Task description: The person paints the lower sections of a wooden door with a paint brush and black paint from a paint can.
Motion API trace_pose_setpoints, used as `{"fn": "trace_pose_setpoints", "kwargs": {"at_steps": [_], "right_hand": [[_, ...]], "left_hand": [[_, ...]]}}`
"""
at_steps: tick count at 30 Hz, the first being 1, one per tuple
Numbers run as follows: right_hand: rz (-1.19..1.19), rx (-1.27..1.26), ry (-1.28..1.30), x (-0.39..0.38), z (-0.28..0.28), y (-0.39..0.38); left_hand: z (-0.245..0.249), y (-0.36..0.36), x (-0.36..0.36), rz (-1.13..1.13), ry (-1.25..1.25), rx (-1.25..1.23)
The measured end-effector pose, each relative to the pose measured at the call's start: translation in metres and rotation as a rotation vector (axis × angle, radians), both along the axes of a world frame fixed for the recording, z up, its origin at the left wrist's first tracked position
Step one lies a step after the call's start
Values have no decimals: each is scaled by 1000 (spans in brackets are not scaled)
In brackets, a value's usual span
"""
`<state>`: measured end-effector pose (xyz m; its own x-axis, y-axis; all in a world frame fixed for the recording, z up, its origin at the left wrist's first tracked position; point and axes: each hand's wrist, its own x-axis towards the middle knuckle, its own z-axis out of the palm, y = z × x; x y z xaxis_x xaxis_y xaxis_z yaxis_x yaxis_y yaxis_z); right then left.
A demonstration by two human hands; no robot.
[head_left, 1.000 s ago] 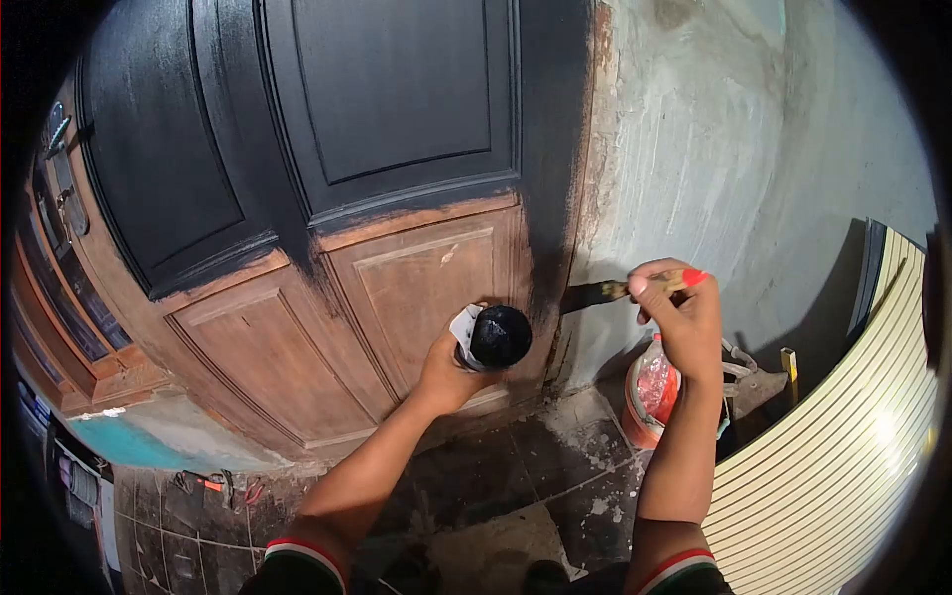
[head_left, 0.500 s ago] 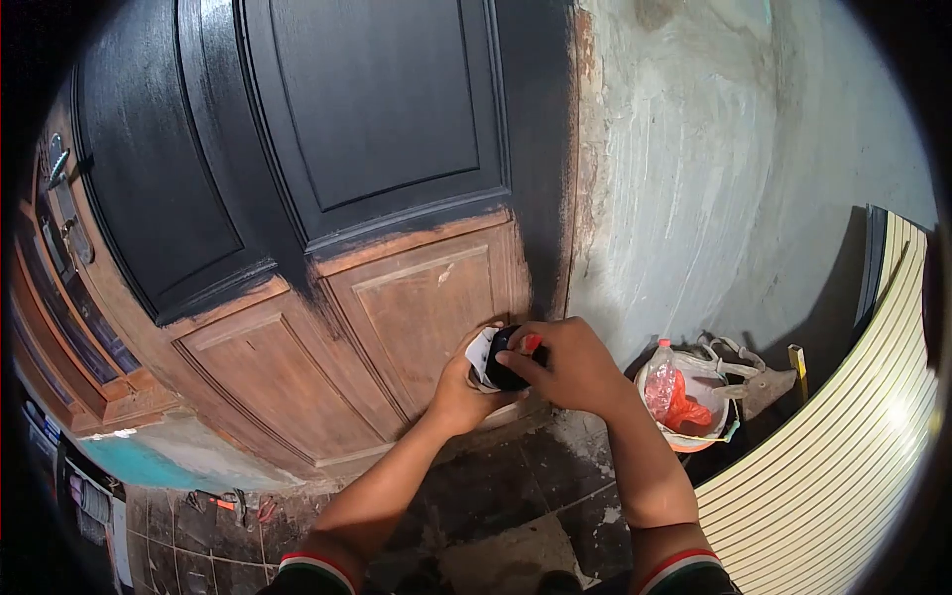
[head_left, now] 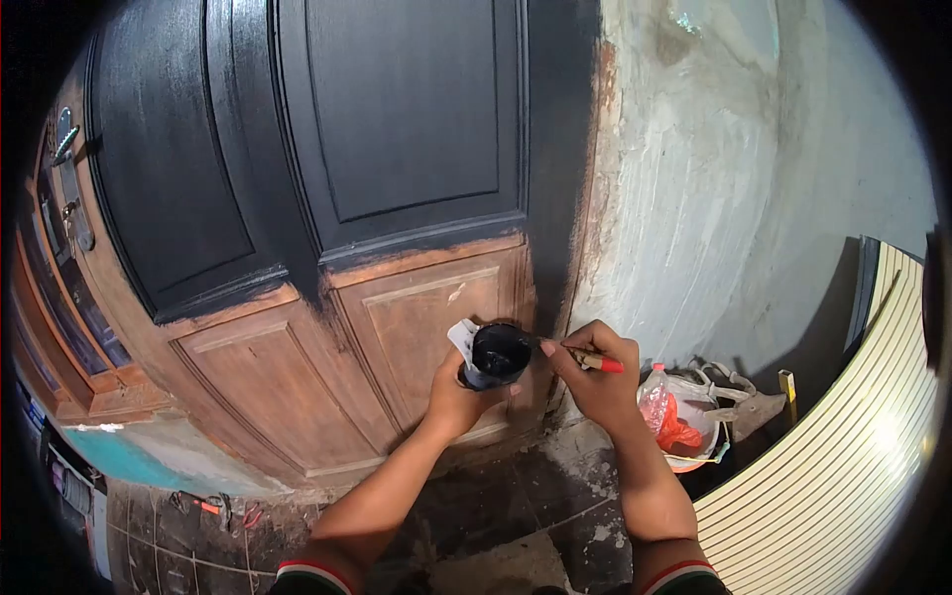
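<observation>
My left hand [head_left: 458,400] is wrapped round a small cup of black paint [head_left: 502,355], with a white flap sticking out at its left side. To the right of the cup, my right hand [head_left: 598,382] pinches a thin brush with a red-tipped handle [head_left: 607,365]; its dark end points left, close to the cup's rim. Behind both hands stands a wooden door [head_left: 416,317]. Black paint covers its upper panels, while the lower panels are bare brown wood with a ragged dark edge between.
A bucket [head_left: 709,436] with a plastic bottle and red plastic stands by the grey wall [head_left: 684,198]. Ribbed cream panels [head_left: 843,436] lean at the right. Tools with orange and red handles [head_left: 208,507] lie on the tiled floor at lower left.
My right hand has moved right, away from the cup, and the brush now shows outside it. The cup's dark opening is now visible. The view has shifted slightly.
</observation>
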<state>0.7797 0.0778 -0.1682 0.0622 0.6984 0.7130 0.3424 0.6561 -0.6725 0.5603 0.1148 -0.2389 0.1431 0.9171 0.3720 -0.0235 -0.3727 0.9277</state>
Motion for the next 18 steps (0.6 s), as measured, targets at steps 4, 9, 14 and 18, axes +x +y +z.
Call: {"fn": "trace_pose_setpoints", "kwargs": {"at_steps": [4, 9, 14, 18], "right_hand": [[-107, 127, 160, 5, 13, 6], [-257, 264, 245, 23, 52, 46], [-429, 346, 151, 32, 27, 81], [-323, 185, -98, 48, -77, 90]], "left_hand": [[-1, 10, 2, -30, -6, 113], [0, 11, 3, -61, -15, 122], [-8, 12, -1, -66, -31, 77], [-9, 10, -8, -44, -11, 10]]}}
